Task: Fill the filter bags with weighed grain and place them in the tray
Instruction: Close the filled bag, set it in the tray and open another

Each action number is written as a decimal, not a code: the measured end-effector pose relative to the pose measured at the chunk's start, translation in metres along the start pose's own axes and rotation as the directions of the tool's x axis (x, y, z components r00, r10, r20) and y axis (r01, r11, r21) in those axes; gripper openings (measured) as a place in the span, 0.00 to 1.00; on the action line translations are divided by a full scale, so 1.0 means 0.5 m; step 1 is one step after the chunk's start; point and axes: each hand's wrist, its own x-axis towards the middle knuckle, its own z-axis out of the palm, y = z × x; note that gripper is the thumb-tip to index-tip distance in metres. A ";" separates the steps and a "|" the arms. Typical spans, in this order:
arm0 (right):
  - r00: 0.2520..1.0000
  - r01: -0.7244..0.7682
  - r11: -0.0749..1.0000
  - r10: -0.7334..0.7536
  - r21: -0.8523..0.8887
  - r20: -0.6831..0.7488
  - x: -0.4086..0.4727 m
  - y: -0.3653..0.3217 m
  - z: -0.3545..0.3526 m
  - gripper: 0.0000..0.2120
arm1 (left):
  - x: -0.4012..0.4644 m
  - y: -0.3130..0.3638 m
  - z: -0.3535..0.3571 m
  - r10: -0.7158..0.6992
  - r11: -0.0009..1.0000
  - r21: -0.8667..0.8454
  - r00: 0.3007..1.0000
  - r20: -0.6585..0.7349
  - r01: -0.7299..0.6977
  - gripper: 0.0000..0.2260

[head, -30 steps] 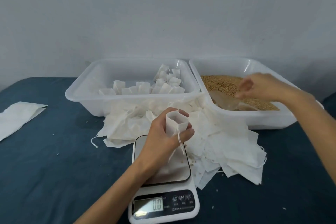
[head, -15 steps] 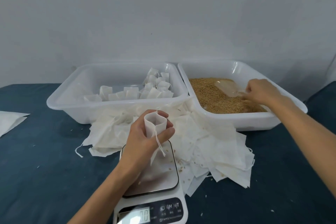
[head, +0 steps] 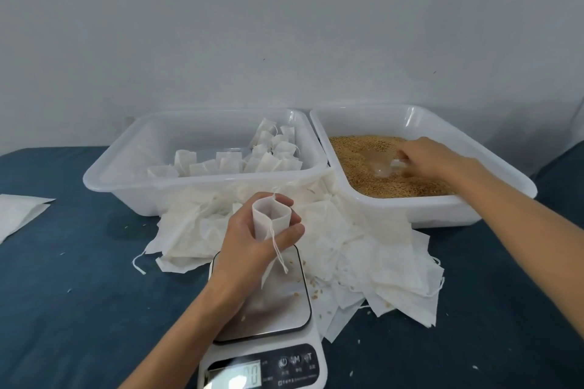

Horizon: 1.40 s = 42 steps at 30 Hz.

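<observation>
two white plastic tubs side by side at the back of a dark blue cloth (head: 79, 294), rims nearly touching. left tray (head: 104, 181): holds a cluster of filled filter bags (head: 252, 156), standing upright and packed toward its right and near side, rest of the floor bare. right tub (head: 493, 208): holds a layer of tan grain (head: 357, 151), spread across the floor.

right hand (head: 433, 156) reaching into the right tub, low over the grain, fingers curled round the pale handle of a clear scoop (head: 380, 166), bowl of the scoop lying on the grain to the left of the knuckles.

left hand (head: 252, 249) raised above the scale (head: 268, 325), gripping one filter bag (head: 270, 219). bag upright with its mouth held open in a rounded pocket, thumb on the near right side, fingers wrapped round the far side, top edge standing clear above the fingers. drawstring (head: 278, 251) hanging from the bag across the thumb, loose end dangling over the steel plate of the scale. lower part of the bag hidden behind the palm.

heap of flat empty bags (head: 379, 249) spread on the cloth between the tubs and the scale, partly tucked under both tubs. loose kernels scattered on the scale plate and on the heap. display of the scale lit, digits too blurred to read. another flat white sheet (head: 19, 215) at the left edge of the cloth.
</observation>
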 end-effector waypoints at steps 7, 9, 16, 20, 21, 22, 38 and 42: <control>0.992 -0.096 0.969 0.110 0.227 -0.053 -0.006 0.027 0.019 0.07 | 0.003 0.005 -0.002 0.016 0.999 -0.031 1.000 -0.020 -0.017 0.14; 0.983 -0.120 0.959 0.150 0.255 -0.104 -0.011 0.041 0.015 0.08 | 0.004 0.005 -0.003 0.021 0.999 -0.041 0.999 -0.025 -0.022 0.14; 0.934 -0.249 0.957 0.278 0.148 -0.225 -0.049 0.069 0.003 0.08 | 0.003 0.005 -0.004 0.040 0.999 -0.037 0.999 -0.022 -0.040 0.12; 0.907 -0.334 0.939 0.297 -0.081 -0.298 -0.070 0.068 -0.007 0.11 | 0.003 0.005 -0.003 0.044 0.999 -0.017 0.999 -0.015 -0.044 0.12; 0.902 -0.331 0.943 0.302 -0.045 -0.307 -0.072 0.069 -0.007 0.11 | 0.003 0.005 -0.003 0.043 0.999 -0.014 0.999 -0.017 -0.044 0.12; 0.899 -0.320 0.947 0.308 0.012 -0.312 -0.073 0.072 -0.007 0.12 | 0.003 0.005 -0.003 0.042 0.999 -0.012 0.999 -0.021 -0.043 0.11; 0.953 -0.134 0.850 0.251 0.510 -0.168 -0.085 0.049 -0.037 0.12 | 0.003 0.000 -0.004 0.019 1.000 0.018 1.000 -0.008 -0.019 0.15; 0.971 0.013 0.807 0.131 0.591 -0.201 -0.122 -0.003 -0.077 0.15 | -0.001 -0.001 0.000 0.007 0.999 0.032 1.000 0.008 -0.007 0.15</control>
